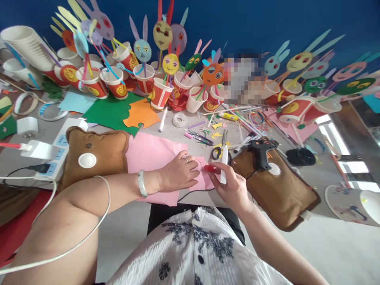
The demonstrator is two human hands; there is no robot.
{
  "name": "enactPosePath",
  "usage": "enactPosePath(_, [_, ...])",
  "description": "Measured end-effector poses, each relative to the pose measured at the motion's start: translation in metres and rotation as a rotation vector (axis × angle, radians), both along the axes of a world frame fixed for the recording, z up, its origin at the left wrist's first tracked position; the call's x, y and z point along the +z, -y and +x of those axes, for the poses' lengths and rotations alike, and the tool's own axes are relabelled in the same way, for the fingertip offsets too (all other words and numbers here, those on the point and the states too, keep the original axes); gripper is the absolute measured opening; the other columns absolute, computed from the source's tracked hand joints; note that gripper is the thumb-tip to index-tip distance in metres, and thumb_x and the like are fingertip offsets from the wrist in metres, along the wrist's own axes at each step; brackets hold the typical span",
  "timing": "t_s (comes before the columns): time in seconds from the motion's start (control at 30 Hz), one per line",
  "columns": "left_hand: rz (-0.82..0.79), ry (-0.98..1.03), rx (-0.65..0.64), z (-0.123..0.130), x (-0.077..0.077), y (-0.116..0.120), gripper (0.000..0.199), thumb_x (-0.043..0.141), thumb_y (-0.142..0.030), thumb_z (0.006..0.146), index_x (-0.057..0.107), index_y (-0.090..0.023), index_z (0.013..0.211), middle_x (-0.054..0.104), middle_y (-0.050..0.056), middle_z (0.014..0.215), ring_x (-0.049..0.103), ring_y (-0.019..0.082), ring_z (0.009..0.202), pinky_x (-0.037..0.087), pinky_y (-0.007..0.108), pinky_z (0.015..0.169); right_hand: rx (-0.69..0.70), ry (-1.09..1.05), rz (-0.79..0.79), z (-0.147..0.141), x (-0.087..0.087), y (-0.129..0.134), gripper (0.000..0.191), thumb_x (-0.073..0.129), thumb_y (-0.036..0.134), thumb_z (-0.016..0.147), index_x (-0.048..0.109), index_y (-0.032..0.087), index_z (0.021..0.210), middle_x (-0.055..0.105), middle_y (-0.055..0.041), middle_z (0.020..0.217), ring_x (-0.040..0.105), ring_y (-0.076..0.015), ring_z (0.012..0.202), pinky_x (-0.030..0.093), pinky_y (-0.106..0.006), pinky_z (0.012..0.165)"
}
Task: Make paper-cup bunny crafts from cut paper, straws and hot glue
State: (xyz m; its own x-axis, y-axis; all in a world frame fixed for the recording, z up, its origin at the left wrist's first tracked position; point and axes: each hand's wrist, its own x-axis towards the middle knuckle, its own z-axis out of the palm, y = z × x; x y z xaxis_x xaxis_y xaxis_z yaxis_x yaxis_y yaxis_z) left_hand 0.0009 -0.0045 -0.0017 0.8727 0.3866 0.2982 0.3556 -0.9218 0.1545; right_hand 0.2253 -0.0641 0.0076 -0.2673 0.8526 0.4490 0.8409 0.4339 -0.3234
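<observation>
My left hand (181, 170) lies on a sheet of pink paper (154, 152), its fingers stretched out and slightly bent, pressing the sheet to the table. Just beyond its fingertips, thin round outlines (201, 160) are drawn on the paper. At the sheet's right edge, my right hand (233, 188) is closed round a white marker (224, 165), which stands nearly upright among the fingers. A small red piece (209, 168) shows at the tips of the thumb and forefinger; whether it is a cap is hard to tell. Scissors (217, 152) lie just past that hand.
Brown cushion-like bags lie at left (97, 152) and right (285, 194), a black glue gun (263, 154) on the right one. Paper cups (162, 93) with paper faces line the back. A power strip (61, 148) sits left; a white cable (108, 198) crosses my left arm.
</observation>
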Motion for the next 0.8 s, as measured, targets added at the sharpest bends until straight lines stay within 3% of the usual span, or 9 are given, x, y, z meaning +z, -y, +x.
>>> enactPosePath(0.3, [-0.016, -0.005, 0.001, -0.0001, 0.0027, 0.0003, 0.028, 0.05, -0.035, 0.102, 0.07, -0.016, 0.098, 0.067, 0.01, 0.104, 0.056, 0.025, 0.102, 0.032, 0.047, 0.101, 0.019, 0.028, -0.081, -0.0012, 0.0026, -0.0083, 0.023, 0.055, 0.017, 0.095, 0.058, 0.021, 0.118, 0.079, -0.0037, 0.093, 0.075, -0.0166, 0.073, 0.054, -0.024, 0.06])
enactPosePath(0.8, [0.002, 0.023, -0.006, -0.0001, 0.0034, 0.0005, 0.027, 0.051, -0.032, 0.101, 0.071, -0.016, 0.094, 0.068, 0.01, 0.105, 0.057, 0.024, 0.102, 0.033, 0.047, 0.102, 0.019, 0.042, -0.094, -0.0021, 0.0002, -0.0091, 0.023, 0.058, 0.017, 0.094, 0.061, 0.022, 0.116, 0.078, -0.0021, 0.095, 0.074, -0.0171, 0.077, 0.054, -0.026, 0.067])
